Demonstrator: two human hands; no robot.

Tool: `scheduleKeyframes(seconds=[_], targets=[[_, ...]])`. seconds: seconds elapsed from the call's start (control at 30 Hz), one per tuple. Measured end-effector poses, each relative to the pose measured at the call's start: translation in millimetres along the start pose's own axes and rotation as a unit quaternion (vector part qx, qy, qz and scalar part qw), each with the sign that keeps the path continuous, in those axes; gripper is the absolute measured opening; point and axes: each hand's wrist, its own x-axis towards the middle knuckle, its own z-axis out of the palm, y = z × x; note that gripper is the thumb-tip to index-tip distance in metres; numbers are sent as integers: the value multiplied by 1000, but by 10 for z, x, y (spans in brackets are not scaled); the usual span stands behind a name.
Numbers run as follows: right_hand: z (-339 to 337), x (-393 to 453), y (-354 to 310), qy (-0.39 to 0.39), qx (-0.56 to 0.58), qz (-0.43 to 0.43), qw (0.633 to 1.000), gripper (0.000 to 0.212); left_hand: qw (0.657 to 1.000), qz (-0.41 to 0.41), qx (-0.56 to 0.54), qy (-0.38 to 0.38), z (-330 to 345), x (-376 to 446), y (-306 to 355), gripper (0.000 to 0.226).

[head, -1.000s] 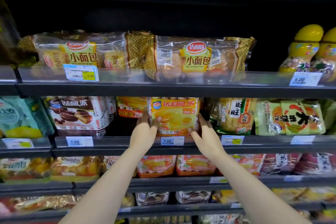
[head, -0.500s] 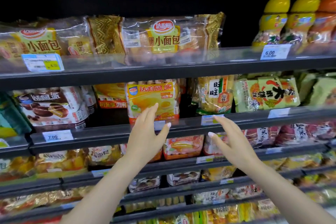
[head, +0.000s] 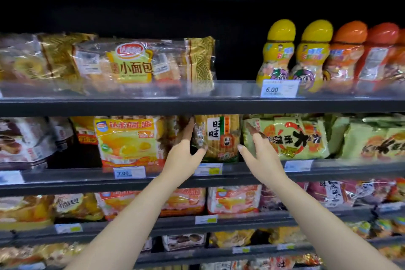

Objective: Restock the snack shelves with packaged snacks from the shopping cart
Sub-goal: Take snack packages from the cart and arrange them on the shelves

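Dark metal shelving fills the view, 4 or more tiers of packaged snacks behind clear lips and price tags. Since 1 second ago both hands have left the yellow egg-pie pack (head: 129,140), which now stands upright at the front of the second shelf (head: 65,178) above its 7.00 tag (head: 129,172), and have slid along to the next facing. The left hand (head: 185,155) now lies against the left edge of the rice-cracker pack (head: 218,138), fingers (head: 189,130) straight and reaching up its side, thumb spread toward the pack's lower corner. The right hand (head: 259,155) is open too, fingers extended at the pack's right edge where it meets the green cracker bag (head: 285,138). Neither hand grips anything yet; they bracket the pack.

I judge the yellow pack to be settled and the current step to be straightening or pulling forward the rice crackers. No shopping cart is visible, so new stock is out of sight.

Above, bread-roll bags (head: 131,66) lie flat and capped snack bottles (head: 278,57) stand behind a 6.00 tag (head: 279,88). The packs sit tightly side by side, so the green bag and the shelf above leave little room for fingers; tugging could drag a neighbour forward. Edges are motion-blurred.
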Motion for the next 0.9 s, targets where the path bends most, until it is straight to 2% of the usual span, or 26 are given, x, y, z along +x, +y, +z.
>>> scheduleKeyframes(seconds=[0.03, 0.13, 0.23, 0.33, 0.4, 0.47, 0.53, 0.67, 0.73, 0.9], targets=[[11, 72, 4, -6, -14, 5, 1000, 30, 1000, -11, -9, -2, 66, 76, -6, 82], [103, 254, 62, -56, -8, -11, 998, 70, 998, -38, -54, 4, 248, 251, -31, 83], [234, 348, 77, -79, 43, -21, 996, 80, 998, -50, -39, 7, 393, 330, -32, 92], [317, 393, 112, -81, 80, -11, 993, 83, 997, -69, -16, 19, 434, 345, -70, 99], [369, 371, 147, -99, 65, -11, 993, 83, 997, -76, -11, 22, 424, 349, -143, 100], [432, 353, 177, -100, 23, -24, 994, 84, 997, -68, -5, 19, 421, 339, -176, 95], [472, 332, 183, -82, 28, -24, 996, 86, 998, -56, -7, 26, 416, 318, -167, 92], [441, 297, 171, -58, 45, 2, 997, 84, 1000, -19, -11, 14, 389, 268, -200, 103], [407, 294, 144, -49, 32, 8, 998, 85, 1000, -14, 14, 5, 358, 293, -200, 104], [350, 410, 41, -54, -27, 22, 998, 87, 990, -25, 136, 5, 293, 464, -127, 90]])
